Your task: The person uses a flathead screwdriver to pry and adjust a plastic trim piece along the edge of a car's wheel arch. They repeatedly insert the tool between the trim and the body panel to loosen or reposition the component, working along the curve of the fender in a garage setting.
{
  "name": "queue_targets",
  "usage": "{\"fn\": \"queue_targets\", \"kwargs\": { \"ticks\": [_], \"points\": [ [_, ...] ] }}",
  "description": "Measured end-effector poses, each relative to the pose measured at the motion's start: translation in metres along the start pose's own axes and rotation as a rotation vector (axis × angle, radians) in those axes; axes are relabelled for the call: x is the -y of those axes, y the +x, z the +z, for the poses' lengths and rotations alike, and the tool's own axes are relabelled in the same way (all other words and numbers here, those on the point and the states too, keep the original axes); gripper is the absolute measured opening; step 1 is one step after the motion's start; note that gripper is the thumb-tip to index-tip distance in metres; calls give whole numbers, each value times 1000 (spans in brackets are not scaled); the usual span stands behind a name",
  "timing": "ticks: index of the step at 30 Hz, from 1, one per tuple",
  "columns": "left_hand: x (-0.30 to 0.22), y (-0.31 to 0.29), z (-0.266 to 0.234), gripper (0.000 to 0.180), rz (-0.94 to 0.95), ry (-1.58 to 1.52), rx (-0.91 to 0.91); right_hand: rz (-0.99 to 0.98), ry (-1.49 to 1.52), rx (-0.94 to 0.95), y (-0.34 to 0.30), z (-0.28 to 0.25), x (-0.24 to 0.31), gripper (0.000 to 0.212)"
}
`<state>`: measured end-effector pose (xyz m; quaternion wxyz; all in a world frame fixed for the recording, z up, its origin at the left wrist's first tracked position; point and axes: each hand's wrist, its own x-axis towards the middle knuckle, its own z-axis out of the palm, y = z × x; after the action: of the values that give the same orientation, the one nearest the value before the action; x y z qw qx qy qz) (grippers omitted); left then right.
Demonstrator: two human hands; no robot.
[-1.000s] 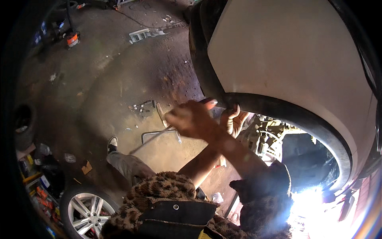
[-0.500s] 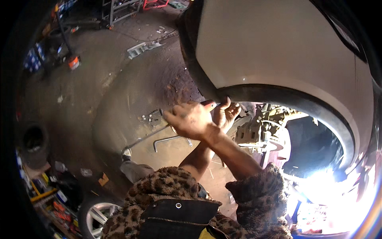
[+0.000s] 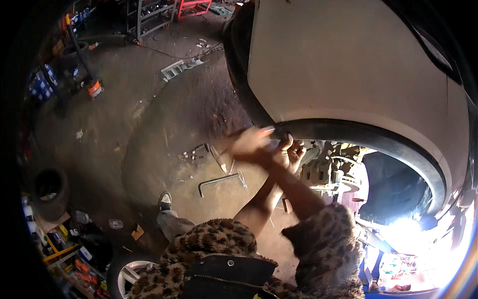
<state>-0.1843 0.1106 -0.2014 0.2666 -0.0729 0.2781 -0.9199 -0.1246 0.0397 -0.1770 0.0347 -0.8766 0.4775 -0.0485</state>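
My forearms cross in front of a raised white car point(image 3: 348, 65). My right hand point(image 3: 249, 143) is blurred by motion, and its fingers stretch up to the front end of the black wheel-arch trim point(image 3: 348, 132). My left hand point(image 3: 291, 153) sits just behind it with fingers curled and the thumb up against the trim's lower edge. Whether it grips anything is unclear. The wheel is off, and the bare brake hub point(image 3: 328, 174) shows inside the arch to the right of my hands.
On the stained concrete below my hands lie an L-shaped wrench point(image 3: 216, 180), loose nuts point(image 3: 191, 154) and small tools. My shoe point(image 3: 165, 200) is near them. An alloy wheel point(image 3: 127, 274) lies at the lower left, a tyre point(image 3: 50, 192) at the left, and shelving point(image 3: 154, 12) at the back.
The view has swung right and down, showing more of the wheel arch and hub. Both hands have stayed crossed and have risen to the front end of the arch trim.
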Motion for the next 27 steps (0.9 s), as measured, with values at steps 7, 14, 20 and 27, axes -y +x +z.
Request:
{"fn": "queue_targets", "kwargs": {
  "ticks": [7,14,20,27],
  "points": [
    [-31,1,7,14,156,177,-7,-252,-151,3,64,1,52,16],
    [-39,2,-6,20,151,371,62,-21,-248,-219,25,-66,59,25],
    [-60,-37,54,48,62,1180,-351,521,58,-540,-27,-101,107,28],
    [-99,-29,92,47,532,2308,108,1199,1415,-1237,-118,-6,115,31]
  ]
}}
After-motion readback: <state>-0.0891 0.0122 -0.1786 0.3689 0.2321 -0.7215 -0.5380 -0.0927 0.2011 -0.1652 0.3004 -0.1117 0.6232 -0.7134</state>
